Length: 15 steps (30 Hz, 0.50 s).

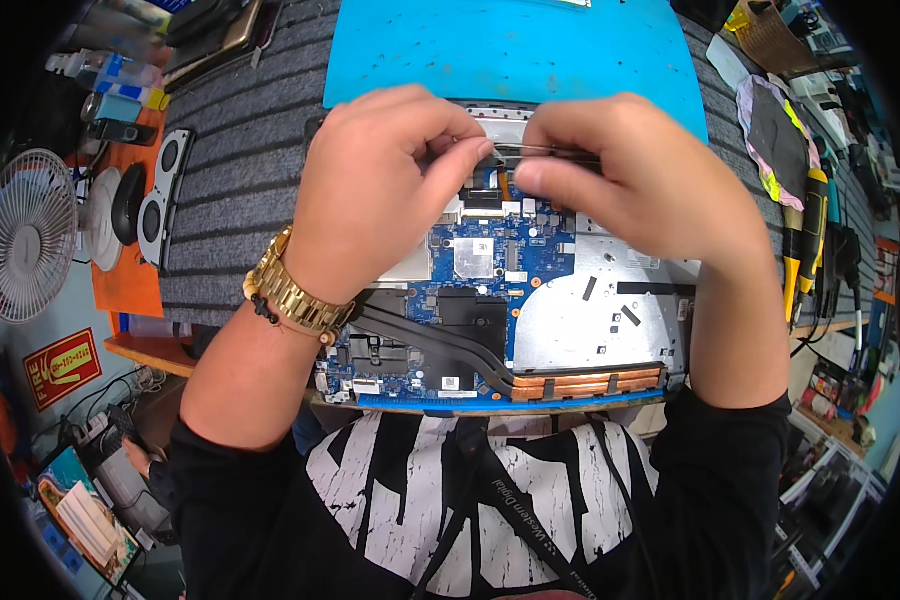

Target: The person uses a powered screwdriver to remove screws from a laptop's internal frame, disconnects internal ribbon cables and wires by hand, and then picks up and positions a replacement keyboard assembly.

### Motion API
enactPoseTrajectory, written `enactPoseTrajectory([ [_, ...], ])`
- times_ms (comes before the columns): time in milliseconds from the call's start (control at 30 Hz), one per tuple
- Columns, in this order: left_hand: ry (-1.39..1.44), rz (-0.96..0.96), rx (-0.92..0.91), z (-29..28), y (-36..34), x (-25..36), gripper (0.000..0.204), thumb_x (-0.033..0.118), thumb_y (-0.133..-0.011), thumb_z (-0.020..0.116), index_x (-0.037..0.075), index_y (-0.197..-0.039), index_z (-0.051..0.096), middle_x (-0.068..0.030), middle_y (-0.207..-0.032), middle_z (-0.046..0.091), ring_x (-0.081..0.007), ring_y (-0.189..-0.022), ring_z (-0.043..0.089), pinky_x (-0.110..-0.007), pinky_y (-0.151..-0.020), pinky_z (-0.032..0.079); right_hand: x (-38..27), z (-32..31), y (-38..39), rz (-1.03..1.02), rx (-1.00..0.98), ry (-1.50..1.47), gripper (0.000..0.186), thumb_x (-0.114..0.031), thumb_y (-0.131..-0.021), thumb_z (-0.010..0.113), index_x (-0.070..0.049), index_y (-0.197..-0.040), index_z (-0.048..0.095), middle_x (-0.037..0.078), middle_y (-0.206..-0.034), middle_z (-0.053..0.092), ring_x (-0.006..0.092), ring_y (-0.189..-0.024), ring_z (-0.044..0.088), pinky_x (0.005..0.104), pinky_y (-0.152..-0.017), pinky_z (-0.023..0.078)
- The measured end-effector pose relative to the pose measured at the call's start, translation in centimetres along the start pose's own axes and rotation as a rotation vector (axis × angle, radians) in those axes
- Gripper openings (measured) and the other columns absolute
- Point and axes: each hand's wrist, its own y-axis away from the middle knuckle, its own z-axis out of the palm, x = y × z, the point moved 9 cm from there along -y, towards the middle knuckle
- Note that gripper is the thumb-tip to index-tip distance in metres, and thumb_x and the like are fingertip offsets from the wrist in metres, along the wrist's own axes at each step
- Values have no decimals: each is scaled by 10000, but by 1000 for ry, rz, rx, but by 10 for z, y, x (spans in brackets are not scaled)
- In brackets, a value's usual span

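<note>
An opened laptop base with a blue circuit board (545, 258) lies in front of me, its copper heat pipe (590, 384) along the near edge. My left hand (385, 175) is over the board's far left part, thumb and forefinger pinched together on something too small to make out. My right hand (635, 175) is closed around thin metal tweezers (560, 151), whose tips point left toward the left fingertips. Just below the fingertips, an orange ribbon cable (503, 184) runs by a black connector. The hands hide part of the far edge of the laptop.
A bright blue mat (515, 55) lies beyond the laptop on a grey ribbed surface (235, 200). Speaker-like bars (165, 198) and a white fan (30, 235) are at left. Yellow-and-black screwdrivers (810, 235) and a dark pad in crumpled wrapping (775, 135) sit at right.
</note>
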Motion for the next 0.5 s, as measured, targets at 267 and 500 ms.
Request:
enactPoseTrajectory([
  [267, 6, 10, -16, 0, -2, 3, 109, 124, -943, 923, 37, -953, 857, -89, -832, 782, -244, -713, 747, -379, -668, 580, 1, -12, 6, -101, 50, 208, 111, -51, -1002, 847, 42, -1059, 830, 201, -913, 784, 346, -764, 747, 430, -710, 574],
  [500, 4, 19, -18, 0, -2, 5, 116, 126, -940, 926, 36, -951, 855, -93, -844, 791, -245, -723, 763, -375, -674, 590, -7, -9, 8, -109, 112, 229, 111, -14, -921, 898, 32, -1015, 859, 190, -907, 796, 351, -760, 760, 423, -700, 586],
])
